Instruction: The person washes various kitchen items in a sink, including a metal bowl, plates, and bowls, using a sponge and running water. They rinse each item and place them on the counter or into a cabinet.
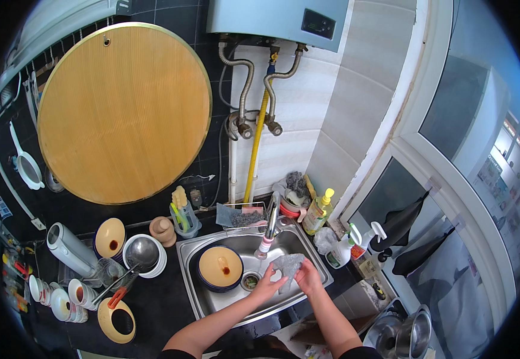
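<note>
A thin grey cloth [288,266] hangs between my two hands over the right part of the steel sink [189,287]. My left hand [268,285] grips its left side, and my right hand [309,279] closes on the right side. Just above and to the left of the cloth is the tap [267,239], its white-and-pink nozzle pointing down; I cannot tell if water runs. In the sink's left part sits a stack of dark-rimmed cream bowls [218,263], the top one stained brown. The drain [249,280] shows between the bowls and my left hand.
Left of the sink stand a ladle [142,254] on white bowls, stained cream bowls [116,323] and several cups [80,293]. A wire rack [242,215] holds scourers behind the sink. Yellow dish soap [318,213] and spray bottles [345,248] line the right side.
</note>
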`<state>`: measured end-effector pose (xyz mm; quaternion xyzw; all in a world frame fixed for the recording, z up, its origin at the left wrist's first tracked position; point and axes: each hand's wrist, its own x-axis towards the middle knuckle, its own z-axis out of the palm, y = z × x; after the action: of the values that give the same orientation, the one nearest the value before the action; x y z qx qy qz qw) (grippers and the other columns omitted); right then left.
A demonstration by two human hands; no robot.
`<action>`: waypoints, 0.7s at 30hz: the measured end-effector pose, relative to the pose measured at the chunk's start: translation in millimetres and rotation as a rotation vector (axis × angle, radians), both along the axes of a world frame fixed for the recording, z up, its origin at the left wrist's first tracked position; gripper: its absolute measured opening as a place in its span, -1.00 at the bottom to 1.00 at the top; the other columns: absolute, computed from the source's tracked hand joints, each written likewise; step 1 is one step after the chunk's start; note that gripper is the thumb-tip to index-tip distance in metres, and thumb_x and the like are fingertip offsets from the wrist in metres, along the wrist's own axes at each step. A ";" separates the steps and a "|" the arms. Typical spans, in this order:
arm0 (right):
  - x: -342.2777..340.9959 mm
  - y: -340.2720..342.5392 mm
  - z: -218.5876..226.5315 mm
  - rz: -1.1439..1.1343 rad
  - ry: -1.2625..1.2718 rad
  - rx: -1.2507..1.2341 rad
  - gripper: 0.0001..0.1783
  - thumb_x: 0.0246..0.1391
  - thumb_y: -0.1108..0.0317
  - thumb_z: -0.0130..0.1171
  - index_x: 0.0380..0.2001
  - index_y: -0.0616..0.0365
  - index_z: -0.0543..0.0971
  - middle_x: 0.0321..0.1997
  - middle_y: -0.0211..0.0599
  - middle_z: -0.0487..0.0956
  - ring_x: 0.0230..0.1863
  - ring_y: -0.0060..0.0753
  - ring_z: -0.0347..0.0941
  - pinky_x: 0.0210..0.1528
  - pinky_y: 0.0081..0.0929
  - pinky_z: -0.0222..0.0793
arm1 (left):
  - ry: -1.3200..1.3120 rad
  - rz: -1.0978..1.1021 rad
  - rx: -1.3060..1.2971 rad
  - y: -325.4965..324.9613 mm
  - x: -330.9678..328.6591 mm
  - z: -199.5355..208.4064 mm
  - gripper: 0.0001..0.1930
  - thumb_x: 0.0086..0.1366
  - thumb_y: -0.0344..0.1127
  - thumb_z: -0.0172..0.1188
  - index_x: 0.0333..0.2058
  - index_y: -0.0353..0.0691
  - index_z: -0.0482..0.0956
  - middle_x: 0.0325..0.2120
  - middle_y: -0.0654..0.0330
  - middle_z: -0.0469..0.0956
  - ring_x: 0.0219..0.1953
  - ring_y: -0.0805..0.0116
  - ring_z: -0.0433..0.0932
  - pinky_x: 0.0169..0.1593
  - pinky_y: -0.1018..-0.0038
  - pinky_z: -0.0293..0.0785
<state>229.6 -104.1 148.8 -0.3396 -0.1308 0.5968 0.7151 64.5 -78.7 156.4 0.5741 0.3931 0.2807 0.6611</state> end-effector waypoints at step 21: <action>188.5 115.2 94.8 -0.243 -1.908 -0.106 -0.46 -0.21 0.60 -0.04 -0.02 0.20 0.30 0.14 -0.15 0.22 0.19 -0.09 0.05 0.19 -0.33 -0.02 | -0.237 0.226 -0.395 136.3 207.0 16.2 -0.71 0.11 -0.44 0.00 -0.14 -0.31 0.35 -0.29 0.15 0.46 -0.30 0.32 0.46 -0.28 0.44 0.39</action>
<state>418.1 11.1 243.6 -0.7252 -0.5939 -0.0036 0.3484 271.5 57.7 172.6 0.3494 0.4217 0.3358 0.7664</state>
